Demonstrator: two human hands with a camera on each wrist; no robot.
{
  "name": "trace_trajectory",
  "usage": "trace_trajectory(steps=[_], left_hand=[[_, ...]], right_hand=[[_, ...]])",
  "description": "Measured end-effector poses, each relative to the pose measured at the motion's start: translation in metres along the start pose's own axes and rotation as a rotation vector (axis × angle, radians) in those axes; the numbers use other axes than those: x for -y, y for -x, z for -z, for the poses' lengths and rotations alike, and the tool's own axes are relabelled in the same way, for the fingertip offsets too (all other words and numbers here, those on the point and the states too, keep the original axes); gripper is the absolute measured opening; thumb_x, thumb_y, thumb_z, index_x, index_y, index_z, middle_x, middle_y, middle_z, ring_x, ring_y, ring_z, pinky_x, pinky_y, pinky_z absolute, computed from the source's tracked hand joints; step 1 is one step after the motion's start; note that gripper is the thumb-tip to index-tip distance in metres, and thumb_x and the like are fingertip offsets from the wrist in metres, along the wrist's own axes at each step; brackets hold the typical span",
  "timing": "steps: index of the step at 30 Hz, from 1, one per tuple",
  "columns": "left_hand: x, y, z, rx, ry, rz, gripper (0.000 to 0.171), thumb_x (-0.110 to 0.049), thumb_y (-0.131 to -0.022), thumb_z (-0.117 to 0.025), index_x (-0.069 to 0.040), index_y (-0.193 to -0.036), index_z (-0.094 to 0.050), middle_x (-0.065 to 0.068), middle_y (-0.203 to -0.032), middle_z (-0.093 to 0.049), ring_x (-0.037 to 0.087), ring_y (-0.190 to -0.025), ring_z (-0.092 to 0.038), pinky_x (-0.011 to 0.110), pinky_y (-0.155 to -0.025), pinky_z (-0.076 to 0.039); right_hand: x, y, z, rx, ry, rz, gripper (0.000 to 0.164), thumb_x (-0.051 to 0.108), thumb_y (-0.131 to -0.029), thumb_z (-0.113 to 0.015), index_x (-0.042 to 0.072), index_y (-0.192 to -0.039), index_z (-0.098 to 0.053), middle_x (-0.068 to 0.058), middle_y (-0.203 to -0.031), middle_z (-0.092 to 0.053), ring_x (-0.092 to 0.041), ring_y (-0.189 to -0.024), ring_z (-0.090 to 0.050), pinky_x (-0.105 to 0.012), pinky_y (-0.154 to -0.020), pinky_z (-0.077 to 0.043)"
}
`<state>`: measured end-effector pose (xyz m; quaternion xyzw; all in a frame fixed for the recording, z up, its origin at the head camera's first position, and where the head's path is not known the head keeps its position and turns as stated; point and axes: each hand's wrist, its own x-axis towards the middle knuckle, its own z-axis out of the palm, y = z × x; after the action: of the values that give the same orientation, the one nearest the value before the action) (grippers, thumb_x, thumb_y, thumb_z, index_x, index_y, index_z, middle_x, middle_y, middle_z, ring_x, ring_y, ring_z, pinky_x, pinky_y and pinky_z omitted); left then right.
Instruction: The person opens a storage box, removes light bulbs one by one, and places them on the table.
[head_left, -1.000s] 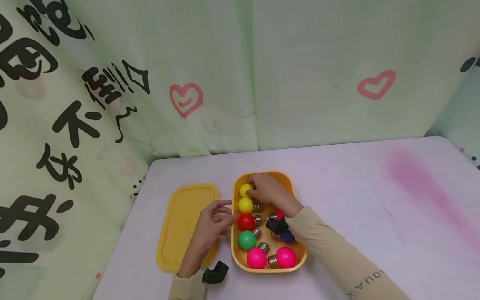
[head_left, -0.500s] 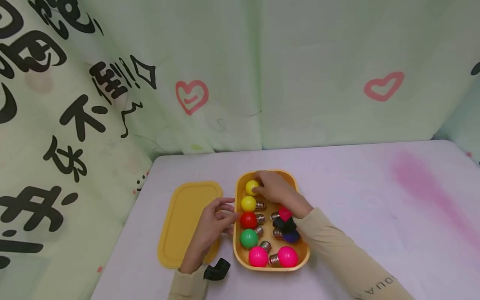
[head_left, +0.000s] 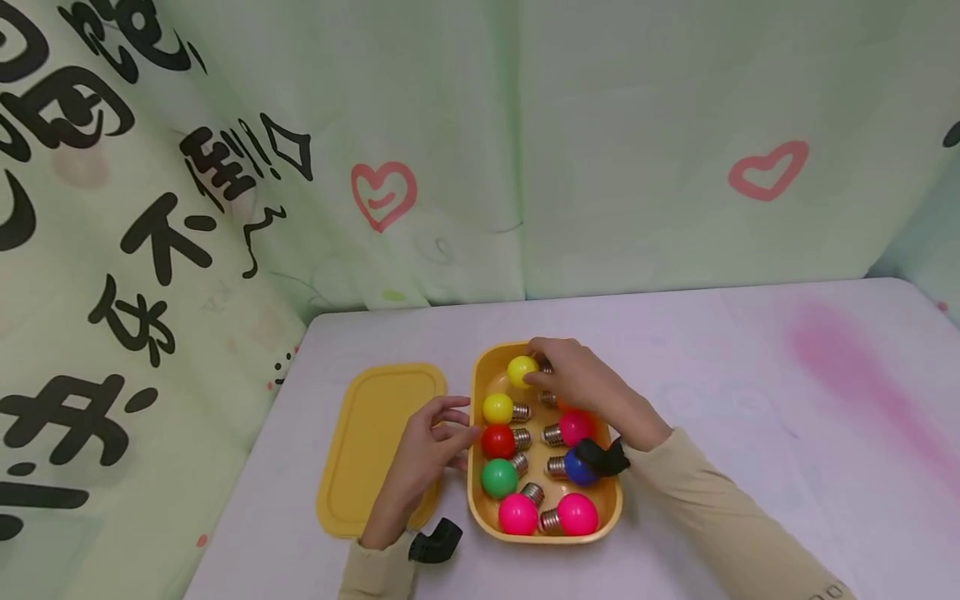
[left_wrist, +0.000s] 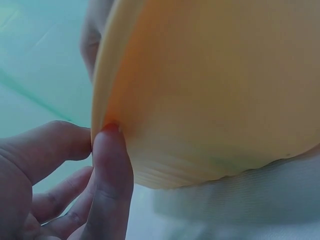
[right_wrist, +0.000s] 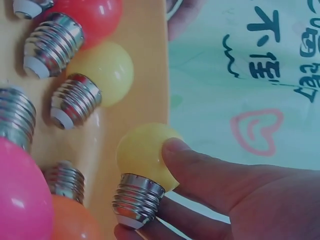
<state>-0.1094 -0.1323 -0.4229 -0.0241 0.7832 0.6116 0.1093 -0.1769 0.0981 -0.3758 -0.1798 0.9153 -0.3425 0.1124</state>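
My right hand (head_left: 585, 383) holds a yellow light bulb (head_left: 522, 372) at the far end of a yellow-orange plastic box (head_left: 543, 540). In the right wrist view the thumb presses on the bulb's round globe (right_wrist: 142, 150), its metal screw base (right_wrist: 137, 197) pointing down, with fingers behind it. My left hand (head_left: 427, 446) pinches the box's left rim between thumb and finger, clearest at the rim (left_wrist: 102, 75) in the left wrist view. Down the box's left side lie another yellow bulb (head_left: 497, 408), a red bulb (head_left: 497, 442) and a green bulb (head_left: 498, 478).
Two pink bulbs, one of them the left pink bulb (head_left: 517, 514), lie at the near end. A blue bulb (head_left: 581, 469), a pinkish-red bulb (head_left: 576, 428) and a partly hidden orange bulb (right_wrist: 75, 220) line the right side. Left of the box lies a yellow lid (head_left: 367, 450) on the white tablecloth (head_left: 712, 400).
My right hand has moved right with the yellow bulb, away from the box's left wall, uncovering more of the right-side bulbs. My left hand stays at the rim.
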Motion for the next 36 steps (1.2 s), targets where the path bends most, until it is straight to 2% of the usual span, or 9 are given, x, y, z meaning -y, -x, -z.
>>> trace_trajectory(steps=[5, 11, 18, 36], left_hand=[[0.0, -0.001, -0.002, 0.004, 0.015, 0.001, 0.048, -0.017, -0.091, -0.072, -0.007, -0.134, -0.054, 0.011, -0.108, -0.06, 0.017, -0.076, -0.065, 0.03, -0.064, -0.06], [0.001, -0.002, -0.003, 0.022, 0.033, 0.005, 0.048, -0.018, -0.09, -0.073, -0.006, -0.133, -0.055, 0.012, -0.107, -0.06, 0.017, -0.075, -0.065, 0.03, -0.065, -0.06], [0.002, -0.003, -0.002, 0.029, 0.033, 0.007, 0.049, -0.019, -0.09, -0.074, -0.006, -0.133, -0.054, 0.012, -0.107, -0.06, 0.017, -0.073, -0.064, 0.029, -0.064, -0.059], [0.002, -0.005, 0.002, 0.027, 0.056, 0.02, 0.048, -0.016, -0.091, -0.073, -0.006, -0.133, -0.054, 0.01, -0.105, -0.059, 0.017, -0.074, -0.064, 0.028, -0.063, -0.059]], right_hand=[[-0.008, 0.005, 0.011, -0.009, -0.016, 0.045, 0.033, 0.016, -0.096, -0.066, 0.0, -0.125, -0.061, -0.013, -0.113, -0.068, -0.027, -0.102, -0.064, -0.044, -0.094, -0.055], [-0.026, 0.015, 0.025, -0.05, -0.064, 0.065, 0.031, 0.017, -0.096, -0.066, 0.002, -0.123, -0.062, -0.013, -0.114, -0.068, -0.031, -0.107, -0.063, -0.048, -0.096, -0.053], [-0.036, 0.021, 0.036, -0.097, -0.109, 0.108, 0.033, 0.018, -0.096, -0.066, 0.002, -0.124, -0.062, -0.014, -0.116, -0.067, -0.032, -0.11, -0.063, -0.05, -0.096, -0.053], [-0.059, 0.025, 0.057, -0.127, -0.068, 0.086, 0.035, 0.015, -0.095, -0.067, 0.0, -0.126, -0.06, -0.016, -0.118, -0.065, -0.033, -0.11, -0.061, -0.052, -0.097, -0.051]])
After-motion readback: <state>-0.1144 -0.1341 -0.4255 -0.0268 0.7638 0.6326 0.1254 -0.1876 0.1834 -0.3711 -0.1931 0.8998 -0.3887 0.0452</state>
